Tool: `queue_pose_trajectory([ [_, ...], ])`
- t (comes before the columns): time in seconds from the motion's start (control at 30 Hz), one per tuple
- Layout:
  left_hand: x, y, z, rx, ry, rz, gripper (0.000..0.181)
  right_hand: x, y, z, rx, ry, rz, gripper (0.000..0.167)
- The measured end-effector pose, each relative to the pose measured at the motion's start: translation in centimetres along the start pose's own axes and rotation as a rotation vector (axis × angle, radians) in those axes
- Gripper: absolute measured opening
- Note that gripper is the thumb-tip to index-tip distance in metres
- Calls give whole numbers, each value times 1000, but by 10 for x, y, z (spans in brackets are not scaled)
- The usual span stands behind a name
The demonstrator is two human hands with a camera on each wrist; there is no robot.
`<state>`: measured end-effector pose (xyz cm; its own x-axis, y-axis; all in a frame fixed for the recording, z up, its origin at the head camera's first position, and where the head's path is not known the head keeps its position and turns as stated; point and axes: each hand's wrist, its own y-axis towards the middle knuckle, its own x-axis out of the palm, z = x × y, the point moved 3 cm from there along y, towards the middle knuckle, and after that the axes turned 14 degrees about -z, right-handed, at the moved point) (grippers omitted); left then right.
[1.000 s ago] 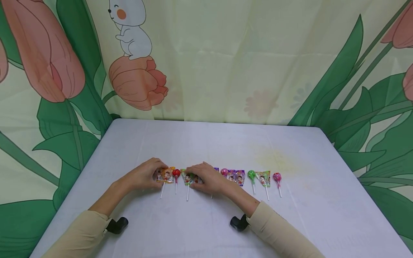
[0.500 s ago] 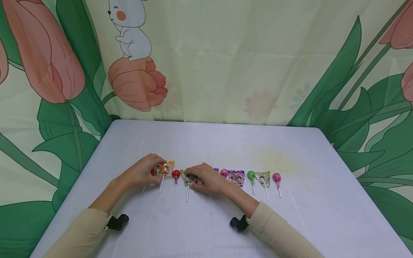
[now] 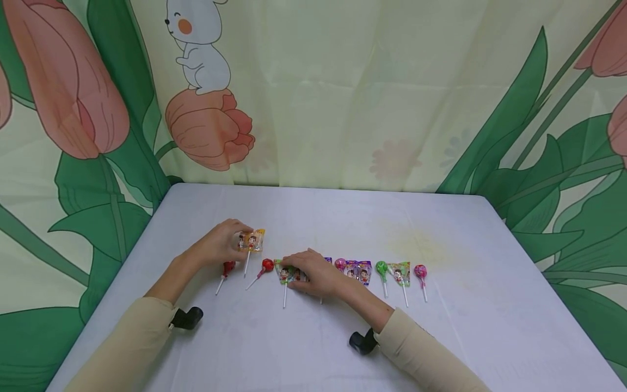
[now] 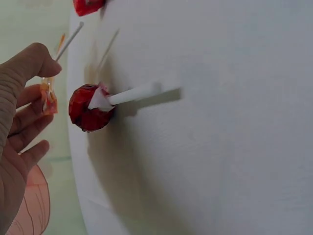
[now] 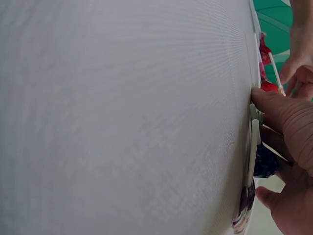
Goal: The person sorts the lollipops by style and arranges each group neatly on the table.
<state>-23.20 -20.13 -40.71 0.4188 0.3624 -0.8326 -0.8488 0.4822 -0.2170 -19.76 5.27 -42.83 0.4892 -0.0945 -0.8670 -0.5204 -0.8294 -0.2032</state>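
My left hand point(image 3: 220, 243) pinches an orange-wrapped lollipop point(image 3: 254, 240) by its wrapper, raised off the table; the left wrist view shows the thumb and fingers on the orange wrapper point(image 4: 48, 100). Below that hand lies a red lollipop point(image 3: 228, 268), and another red one point(image 3: 266, 265) lies to its right, its stick slanted. My right hand point(image 3: 315, 272) rests over the middle of the row, thumb and fingers around a green-wrapped lollipop point(image 3: 285, 272). A dark blue wrapper point(image 5: 264, 161) shows under that hand in the right wrist view. Its palm side is partly hidden.
To the right of my right hand lie a pink lollipop point(image 3: 340, 264), a purple-wrapped one point(image 3: 360, 271), a green one point(image 3: 382, 268), a green-wrapped one point(image 3: 400, 272) and another pink one point(image 3: 420, 270). A printed curtain point(image 3: 333, 109) hangs behind the white table point(image 3: 313, 218).
My left hand has moved up and away with the orange-wrapped lollipop, uncovering the red lollipop at the left. The other red lollipop's stick has swung leftward. My right hand has stayed put.
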Motion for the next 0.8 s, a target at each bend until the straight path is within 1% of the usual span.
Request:
queue_pose_trajectory([
  [0.23,-11,15,-4,-27,-15,4,59,-1,1,1,-15,9,8,48],
  [0.4,-15,24,-7,-20,-18,-1,59,0,2,2,-22,0,9,48],
  [0.57,-16,36,-12,-4,-13,-10,58,-1,3,3,-30,4,14,48],
  [0.7,-16,45,-16,-7,-13,-22,58,-1,3,3,-43,19,19,48],
  [0.8,-15,52,-17,-20,-22,-37,58,0,2,3,-45,22,22,48],
])
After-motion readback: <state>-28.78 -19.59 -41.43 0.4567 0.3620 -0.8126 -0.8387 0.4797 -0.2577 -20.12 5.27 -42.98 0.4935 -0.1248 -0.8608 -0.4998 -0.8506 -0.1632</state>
